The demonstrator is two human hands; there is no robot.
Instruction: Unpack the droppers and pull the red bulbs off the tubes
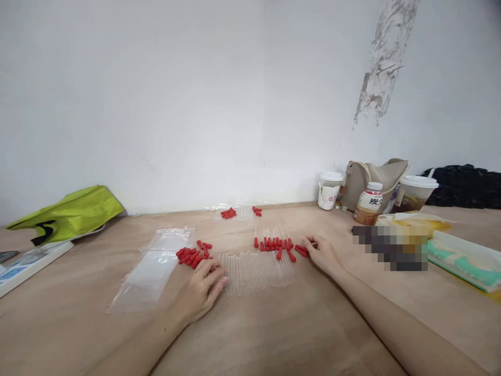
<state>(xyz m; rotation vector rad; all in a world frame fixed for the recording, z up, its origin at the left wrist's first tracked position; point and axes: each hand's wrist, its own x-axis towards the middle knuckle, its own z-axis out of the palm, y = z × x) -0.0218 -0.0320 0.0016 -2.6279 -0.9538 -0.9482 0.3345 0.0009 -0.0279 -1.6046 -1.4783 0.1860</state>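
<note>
My right hand (321,254) reaches in from the right, fingers curled, with its thumb and fingertips on red rubber dropper bulbs (301,250). Left of it, more red bulbs (274,243) form a row at the ends of thin clear tubes (270,232). Nearer to me lies a wide row of clear tubes (258,270) side by side. At that row's left end rests my left hand (204,288), fingers loosely bent and thumb apart, with nothing visible between them. Just beyond it is a heap of red bulbs (191,257), partly hidden by the fingers.
Clear zip bags (151,277) lie left of the heap. Farther back are a bag with bulbs (228,213) and tubes. A yellow-green bag (74,211) is at left. Cups (330,190), a bottle (368,204), a grey handbag (354,183) and a tray (465,258) stand at right.
</note>
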